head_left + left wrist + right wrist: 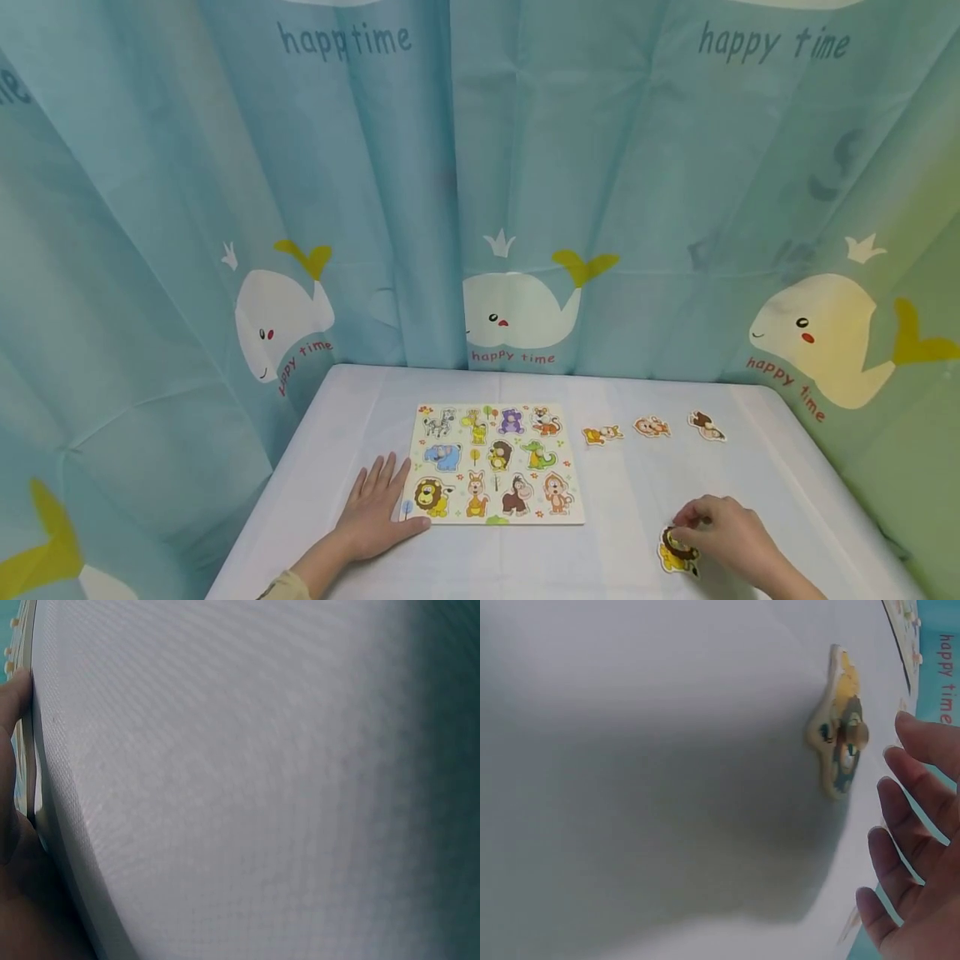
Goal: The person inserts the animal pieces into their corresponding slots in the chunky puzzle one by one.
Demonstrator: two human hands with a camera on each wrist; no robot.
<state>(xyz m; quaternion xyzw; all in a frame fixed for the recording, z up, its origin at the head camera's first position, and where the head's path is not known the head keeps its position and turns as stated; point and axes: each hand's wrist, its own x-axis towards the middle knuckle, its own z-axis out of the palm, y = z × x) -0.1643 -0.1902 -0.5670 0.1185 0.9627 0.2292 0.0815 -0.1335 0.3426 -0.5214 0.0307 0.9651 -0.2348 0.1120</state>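
Observation:
A wooden animal puzzle board (495,462) lies on the white table (615,492), with several animal pieces set in it. My left hand (375,508) rests flat on the table at the board's left edge, thumb along its near corner. In the left wrist view only part of that hand (15,885) and the board's edge (28,742) show. My right hand (716,529) hovers at a loose lion piece (677,552) near the front right. In the right wrist view its fingers (915,825) are spread and just clear of the piece's (840,742) peg.
Three loose animal pieces lie in a row right of the board: one (602,433), a second (651,427) and a third (707,425). A blue whale-print curtain (480,208) hangs close behind and around the table. The table's front edge is near my arms.

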